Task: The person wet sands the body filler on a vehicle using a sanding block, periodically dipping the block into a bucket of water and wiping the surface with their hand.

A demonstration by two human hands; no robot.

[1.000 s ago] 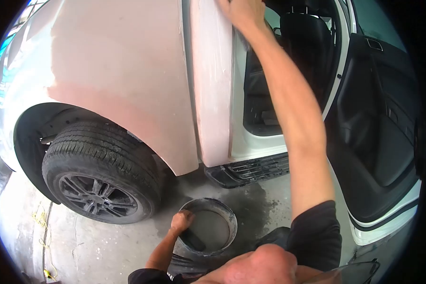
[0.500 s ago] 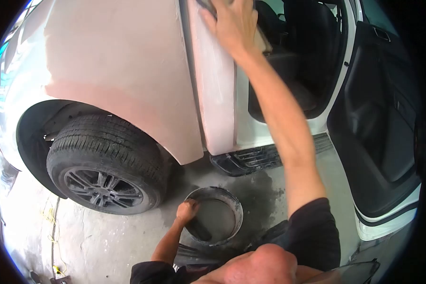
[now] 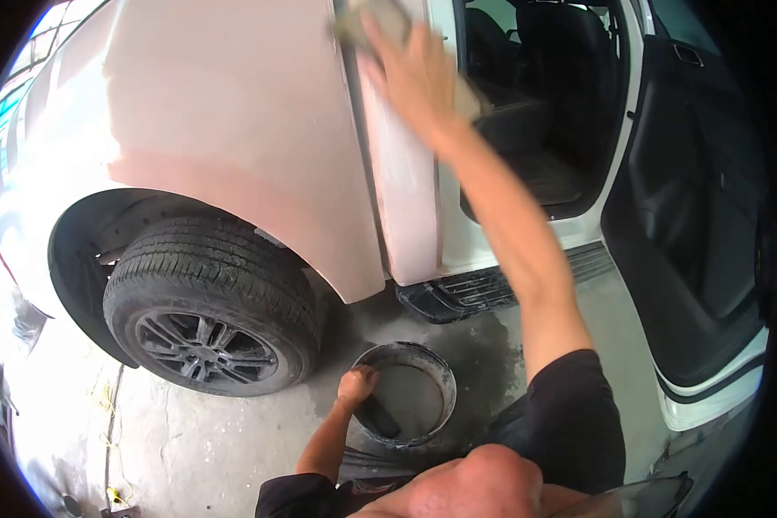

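My right hand [image 3: 419,82] is stretched up against the pinkish-white car body [image 3: 406,190] beside the door opening. Its fingers press a flat greyish-tan pad [image 3: 373,24], blurred by motion, whose other end shows past the wrist side. My left hand [image 3: 356,384] is closed at the left rim of a round bucket [image 3: 447,380] on the floor. Greyish water [image 3: 410,401] fills the bucket's bottom. Below the left fingers a dark object [image 3: 378,419] dips into the bucket; whether the hand grips it or the rim is unclear.
A tyre [image 3: 207,268] stands in the wheel arch at the left. The black side step [image 3: 483,289] runs below the doorway. An open car door [image 3: 699,224] stands at the right. Yellow cord [image 3: 108,401] lies on the concrete floor [image 3: 190,440].
The view has shifted, so the car and bucket appear slightly further right. My right hand has moved down a little with the pad, which now shows more. My left hand stays at the bucket.
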